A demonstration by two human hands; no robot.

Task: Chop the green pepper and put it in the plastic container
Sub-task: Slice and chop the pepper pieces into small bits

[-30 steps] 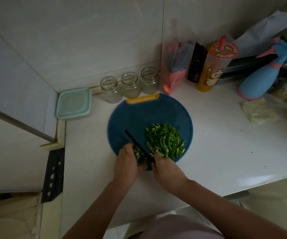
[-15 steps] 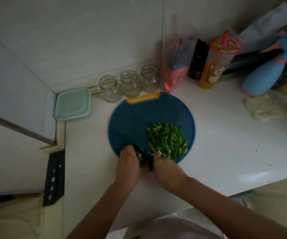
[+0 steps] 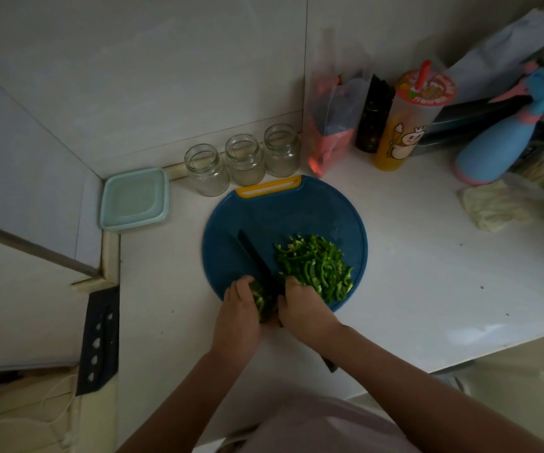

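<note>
**Knife over the last piece of pepper on the blue board**

Nearest the camera, two bare forearms reach in from the bottom edge and meet at the near rim of the round blue cutting board. The left hand has its fingers curled narrowly down over the uncut piece of green pepper, pinning it against the board at the near edge. The right hand is closed around the handle of a black knife, fingers wrapped tight; the handle itself is mostly hidden inside the grip. The dark blade runs up and to the left from between the hands, lying just beside the left fingertips and the held piece.

Just right of the blade, a loose pile of chopped pepper strips covers the near-right part of the board, touching the right hand's knuckles. The far-left part of the board is bare. A yellow handle slot sits on the board's far rim.

Left of the board, in the corner of the white counter, lies the pale green plastic container, lid on, well apart from the pepper.

Along the far wall stand three clear glass jars in a row, uncapped. To their right are a plastic bag with something red inside, a dark bottle, a lidded drink cup with a straw, and a blue spray bottle. A crumpled pale cloth lies near the right edge.
</note>
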